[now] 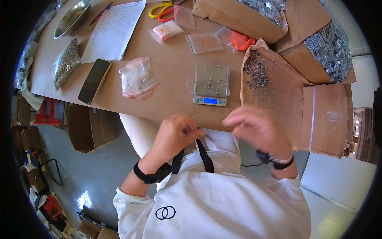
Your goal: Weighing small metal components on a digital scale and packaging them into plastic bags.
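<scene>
My left hand (175, 133) is curled at the table's front edge, with small dark shiny metal pieces (186, 130) showing in its grip. To its right, my right hand (256, 127) is blurred by motion; its fingers reach leftward, thumb apart, with nothing visible between them. Beyond the hands stands a small digital scale (199, 99) with a lit blue display. Several small screws (211, 84) lie scattered on its tray. Right of the scale, an opened cardboard box (278, 107) holds a heap of small dark screws (256, 71).
On the table (171, 95) lie small zip bags (137, 79), a black phone (94, 81), a bag of metal parts (66, 63), a paper sheet (113, 30), scissors (162, 11) and a metal bowl (72, 18). Cartons of metal parts (328, 49) crowd the back right.
</scene>
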Demonstrator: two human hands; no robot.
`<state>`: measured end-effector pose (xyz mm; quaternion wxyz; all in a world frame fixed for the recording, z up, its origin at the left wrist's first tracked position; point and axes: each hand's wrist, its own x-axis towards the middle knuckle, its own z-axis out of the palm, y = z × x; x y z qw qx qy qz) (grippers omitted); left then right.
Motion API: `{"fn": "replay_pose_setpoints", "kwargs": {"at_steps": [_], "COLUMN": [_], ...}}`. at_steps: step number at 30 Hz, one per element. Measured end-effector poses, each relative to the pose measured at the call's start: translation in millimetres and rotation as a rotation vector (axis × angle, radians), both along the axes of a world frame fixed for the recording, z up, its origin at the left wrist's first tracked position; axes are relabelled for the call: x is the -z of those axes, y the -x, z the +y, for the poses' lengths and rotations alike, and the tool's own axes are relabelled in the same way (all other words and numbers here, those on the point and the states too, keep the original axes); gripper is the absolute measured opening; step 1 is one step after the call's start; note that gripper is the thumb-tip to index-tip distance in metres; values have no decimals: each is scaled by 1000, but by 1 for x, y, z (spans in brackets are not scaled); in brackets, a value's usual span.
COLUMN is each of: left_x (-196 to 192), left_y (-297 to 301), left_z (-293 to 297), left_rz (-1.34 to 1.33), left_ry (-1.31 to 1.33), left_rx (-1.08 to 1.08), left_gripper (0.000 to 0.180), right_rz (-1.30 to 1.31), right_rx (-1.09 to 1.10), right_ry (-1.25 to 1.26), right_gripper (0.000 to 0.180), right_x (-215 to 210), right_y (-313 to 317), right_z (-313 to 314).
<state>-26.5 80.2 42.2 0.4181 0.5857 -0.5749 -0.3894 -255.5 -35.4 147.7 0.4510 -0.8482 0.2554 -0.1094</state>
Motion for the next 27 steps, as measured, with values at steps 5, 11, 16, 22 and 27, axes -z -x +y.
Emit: {"fn": "replay_pose_setpoints", "kwargs": {"at_steps": [5, 11, 16, 22, 27], "left_x": [7, 30, 31, 38, 31], "left_y": [-27, -36, -33, -22, -10], "left_z": [-31, -58, -64, -72, -83], "left_rz": [-3, -87, -164, -173, -97], "left_ry": [9, 29, 52, 61, -2], "left_rx": [-253, -400, -325, -371, -380], "left_gripper": [20, 19, 20, 20, 20], "right_rz": [-85, 451, 320, 179, 87], "right_rx": [461, 470, 379, 539, 497], "right_ry": [-433, -257, 203, -261, -210], "right_gripper": [31, 50, 47, 47, 48], "right_x": [12, 92, 142, 74, 39], "right_y": [12, -21, -5, -22, -42], "right_z": [-75, -106, -115, -98, -75]}}
